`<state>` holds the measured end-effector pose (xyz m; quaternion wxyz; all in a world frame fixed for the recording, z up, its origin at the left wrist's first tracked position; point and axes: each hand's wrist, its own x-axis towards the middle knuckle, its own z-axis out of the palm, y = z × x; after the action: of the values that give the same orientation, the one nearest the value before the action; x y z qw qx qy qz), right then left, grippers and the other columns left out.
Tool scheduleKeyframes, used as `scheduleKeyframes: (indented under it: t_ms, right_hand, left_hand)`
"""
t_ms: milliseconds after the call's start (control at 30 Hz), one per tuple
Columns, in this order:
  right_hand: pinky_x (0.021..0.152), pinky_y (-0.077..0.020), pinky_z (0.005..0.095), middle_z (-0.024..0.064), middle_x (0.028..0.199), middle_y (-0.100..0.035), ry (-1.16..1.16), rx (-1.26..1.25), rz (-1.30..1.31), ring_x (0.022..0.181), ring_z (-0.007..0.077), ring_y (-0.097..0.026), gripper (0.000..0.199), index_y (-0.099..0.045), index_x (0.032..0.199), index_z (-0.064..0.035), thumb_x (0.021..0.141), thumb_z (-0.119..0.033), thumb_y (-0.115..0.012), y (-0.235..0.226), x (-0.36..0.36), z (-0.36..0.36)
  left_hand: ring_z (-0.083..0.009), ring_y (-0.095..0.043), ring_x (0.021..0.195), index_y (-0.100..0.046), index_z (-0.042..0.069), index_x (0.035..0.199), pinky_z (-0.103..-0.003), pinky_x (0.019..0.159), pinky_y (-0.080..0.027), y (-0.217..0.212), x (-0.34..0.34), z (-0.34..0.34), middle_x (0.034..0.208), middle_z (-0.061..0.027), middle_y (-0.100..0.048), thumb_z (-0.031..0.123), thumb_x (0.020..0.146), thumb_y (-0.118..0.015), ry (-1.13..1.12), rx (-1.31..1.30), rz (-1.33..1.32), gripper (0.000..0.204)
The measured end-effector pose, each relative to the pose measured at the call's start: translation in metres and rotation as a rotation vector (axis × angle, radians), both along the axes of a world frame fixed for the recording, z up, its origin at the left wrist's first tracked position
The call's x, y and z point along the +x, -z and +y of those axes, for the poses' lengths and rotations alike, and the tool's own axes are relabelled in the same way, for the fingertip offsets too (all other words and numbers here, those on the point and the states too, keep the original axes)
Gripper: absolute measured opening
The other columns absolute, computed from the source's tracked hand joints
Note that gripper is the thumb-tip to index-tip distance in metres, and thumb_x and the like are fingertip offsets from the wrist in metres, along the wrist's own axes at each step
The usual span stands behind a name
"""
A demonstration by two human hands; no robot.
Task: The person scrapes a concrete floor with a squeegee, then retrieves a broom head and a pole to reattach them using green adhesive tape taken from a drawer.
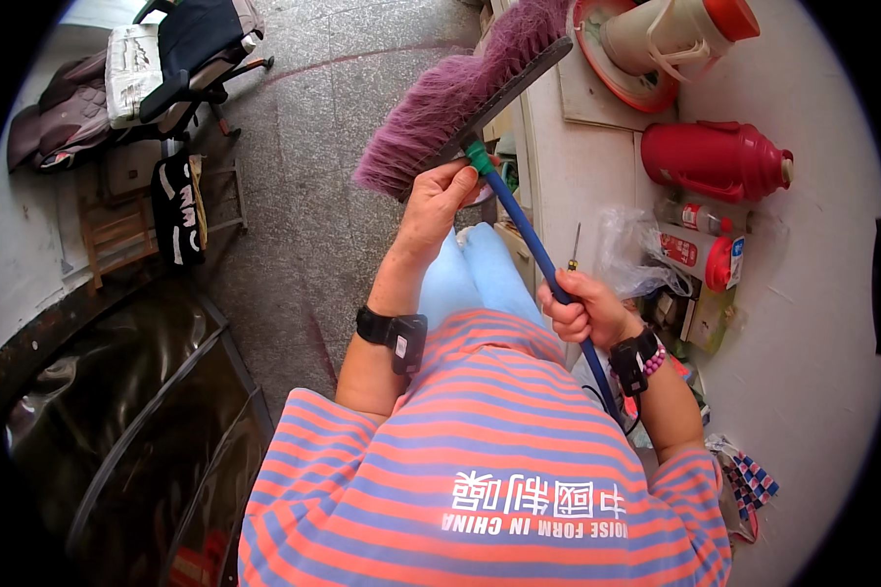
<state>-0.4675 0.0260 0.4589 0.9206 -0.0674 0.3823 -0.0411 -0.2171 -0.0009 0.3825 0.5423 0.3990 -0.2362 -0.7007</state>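
Note:
A broom [519,217] with a blue handle, a green collar and a dark head full of purple bristles is raised in front of me, its head at the far end. My right hand [589,311] is wrapped round the lower part of the handle. Beside the green collar, my left hand [439,205] is closed in a pinch at the underside of the broom head; the fingertips are partly hidden there. The bristles spread out to the left and far side of the collar.
To the right, a table [607,181] holds a red thermos [710,161] lying on its side, a pale thermos [661,34] on a tray, a screwdriver [574,256] and a plastic bag [628,249]. An office chair [191,68] stands far left, near a small wooden rack [117,235].

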Motion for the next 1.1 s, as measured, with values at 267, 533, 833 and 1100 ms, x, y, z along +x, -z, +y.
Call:
scheduleKeyframes:
  t_ms: [267,533,833,1100]
  right_hand:
    - [0.036,-0.0176,0.0196,-0.0072,0.055,-0.028,0.113,0.219,-0.249,0.043,0.0022,-0.021,0.043,-0.052,0.094,-0.003,0.101,-0.043,-0.037,0.012,0.002,0.01]
    - [0.046,-0.03,0.0202,-0.0048,0.064,-0.047,-0.084,-0.993,0.702,0.052,0.0033,-0.04,0.02,-0.06,0.098,-0.0016,0.096,-0.02,-0.054,0.01,0.031,0.017]
    - [0.039,-0.0183,0.02,-0.0068,0.056,-0.037,0.001,-0.461,0.455,0.046,0.0014,-0.026,0.027,-0.057,0.091,-0.0033,0.098,-0.028,-0.05,-0.009,0.029,0.005]
    - [0.037,-0.0202,0.019,-0.0056,0.057,-0.033,0.123,0.172,-0.139,0.044,0.0024,-0.024,0.041,-0.052,0.096,-0.001,0.101,-0.039,-0.038,0.004,0.013,0.01]
  left_hand:
    - [-0.005,-0.051,0.068,-0.064,0.001,0.108,-0.025,0.072,-0.048,0.015,-0.005,-0.001,0.088,-0.001,-0.063,0.023,0.097,-0.053,-0.042,-0.011,0.238,0.027]
    - [-0.0146,-0.063,0.093,-0.061,-0.003,0.111,-0.029,0.086,-0.052,0.012,-0.01,0.0,0.101,-0.0069,-0.066,0.019,0.097,-0.054,-0.228,0.046,-0.132,0.027]
    - [-0.0028,-0.035,0.066,-0.064,0.0,0.114,-0.019,0.062,-0.031,0.0,0.008,-0.003,0.073,0.0075,-0.045,0.019,0.097,-0.051,-0.104,-0.01,-0.088,0.028]
    - [-0.0077,-0.059,0.092,-0.065,0.001,0.111,-0.023,0.083,-0.047,-0.003,0.018,0.0,0.105,-0.0044,-0.065,0.016,0.095,-0.055,0.012,0.008,0.005,0.025]
